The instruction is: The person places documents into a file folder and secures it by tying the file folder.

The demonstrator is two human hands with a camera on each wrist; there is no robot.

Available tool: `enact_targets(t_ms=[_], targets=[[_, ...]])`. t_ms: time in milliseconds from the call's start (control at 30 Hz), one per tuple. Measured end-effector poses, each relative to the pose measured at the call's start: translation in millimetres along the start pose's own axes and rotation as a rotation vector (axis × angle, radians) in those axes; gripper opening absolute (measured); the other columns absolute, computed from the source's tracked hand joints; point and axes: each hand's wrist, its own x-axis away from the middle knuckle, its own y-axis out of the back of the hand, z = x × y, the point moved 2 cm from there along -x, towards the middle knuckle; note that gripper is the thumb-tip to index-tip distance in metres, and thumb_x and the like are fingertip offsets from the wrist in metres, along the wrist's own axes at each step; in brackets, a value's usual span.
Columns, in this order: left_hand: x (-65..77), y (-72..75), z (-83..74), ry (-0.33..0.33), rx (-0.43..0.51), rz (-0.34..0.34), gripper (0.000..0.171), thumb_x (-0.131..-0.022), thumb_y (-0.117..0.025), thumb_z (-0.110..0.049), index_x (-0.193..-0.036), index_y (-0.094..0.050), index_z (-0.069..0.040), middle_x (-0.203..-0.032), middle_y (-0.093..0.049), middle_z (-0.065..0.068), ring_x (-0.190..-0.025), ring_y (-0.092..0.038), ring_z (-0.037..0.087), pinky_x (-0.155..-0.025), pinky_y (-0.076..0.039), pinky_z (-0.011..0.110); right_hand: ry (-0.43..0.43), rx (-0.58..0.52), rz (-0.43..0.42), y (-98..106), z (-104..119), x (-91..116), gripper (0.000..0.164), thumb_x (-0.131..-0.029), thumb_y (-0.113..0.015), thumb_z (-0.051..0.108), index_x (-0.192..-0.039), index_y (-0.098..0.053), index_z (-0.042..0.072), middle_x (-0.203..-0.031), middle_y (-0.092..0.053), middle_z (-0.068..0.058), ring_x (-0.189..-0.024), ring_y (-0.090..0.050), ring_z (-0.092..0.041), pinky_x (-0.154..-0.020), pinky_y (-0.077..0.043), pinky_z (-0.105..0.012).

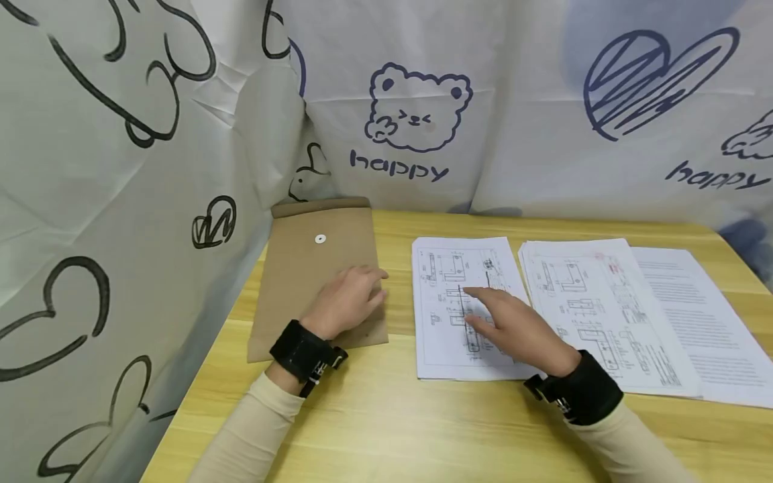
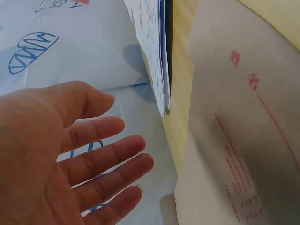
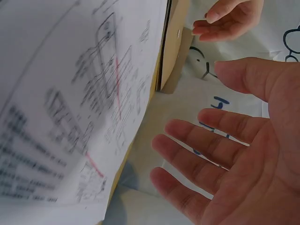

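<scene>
My left hand [image 1: 341,303] hovers over the brown paper file envelope [image 1: 302,278] at the left, fingers loosely extended. The left wrist view shows that hand [image 2: 89,154] holding nothing, beside the envelope's red-printed face [image 2: 225,136]. A white round button [image 1: 321,239] sits near the envelope's top, below its folded edge. Over a stack of printed technical drawings [image 1: 431,359] in the middle, my right hand [image 1: 522,329] is held with fingers spread. In the right wrist view its palm [image 3: 225,150] and fingers are bare, and a drawing sheet [image 3: 84,117] stands close by.
A second stack of drawings [image 1: 655,335] lies to the right, overlapping a text-covered sheet [image 1: 706,308]. All rest on a light wooden table [image 1: 374,416]. White cloth with doodles [image 1: 531,147] hangs behind the table and along its left side.
</scene>
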Motion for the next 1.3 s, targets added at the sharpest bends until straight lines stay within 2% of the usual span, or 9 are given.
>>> enact_targets(t_ms=[233, 467, 767, 1033, 1300], targets=[[-1.3, 1.5, 4.1, 0.003, -0.010, -0.009, 0.032, -0.098, -0.064, -0.023, -0.128, -0.069, -0.010, -0.131, -0.069, 0.008, -0.126, -0.062, 0.030, -0.107, -0.047, 0.049, 0.035, 0.004, -0.006, -3, 11, -12, 0.053, -0.101, -0.062, 0.028, -0.147, -0.049, 0.005, -0.144, -0.058, -0.017, -0.135, -0.054, -0.036, -0.109, -0.044, -0.055], [-1.2, 2.9, 8.6, 0.036, 0.008, 0.012, 0.034, -0.100, -0.063, -0.025, -0.130, -0.068, -0.011, -0.135, -0.067, 0.008, -0.130, -0.059, 0.031, -0.109, -0.046, 0.049, 0.058, -0.008, -0.001, -9, 21, -24, 0.053, -0.101, -0.062, 0.028, -0.146, -0.050, 0.004, -0.144, -0.058, -0.017, -0.136, -0.054, -0.035, -0.110, -0.044, -0.053], [0.9, 5.2, 18.3, 0.054, 0.028, -0.008, 0.035, -0.099, -0.064, -0.026, -0.130, -0.067, -0.009, -0.134, -0.067, 0.011, -0.129, -0.060, 0.033, -0.109, -0.045, 0.051, 0.087, -0.025, 0.011, -14, 36, -37, 0.053, -0.101, -0.062, 0.029, -0.146, -0.050, 0.005, -0.145, -0.058, -0.016, -0.137, -0.053, -0.033, -0.111, -0.044, -0.051], [1.7, 9.9, 26.2, 0.101, 0.040, 0.000, 0.036, -0.100, -0.064, -0.027, -0.132, -0.066, -0.011, -0.136, -0.066, 0.011, -0.131, -0.058, 0.033, -0.111, -0.044, 0.051, 0.106, -0.041, 0.020, -19, 47, -48, 0.051, -0.101, -0.061, 0.029, -0.146, -0.051, 0.005, -0.144, -0.058, -0.016, -0.136, -0.054, -0.032, -0.111, -0.044, -0.050], [0.8, 13.2, 32.6, 0.118, 0.037, 0.000, 0.036, -0.099, -0.064, -0.026, -0.132, -0.066, -0.012, -0.137, -0.065, 0.011, -0.132, -0.057, 0.034, -0.112, -0.043, 0.052, 0.112, -0.077, 0.033, -23, 56, -62, 0.052, -0.101, -0.062, 0.026, -0.147, -0.049, 0.004, -0.146, -0.056, -0.016, -0.139, -0.051, -0.033, -0.113, -0.043, -0.051]])
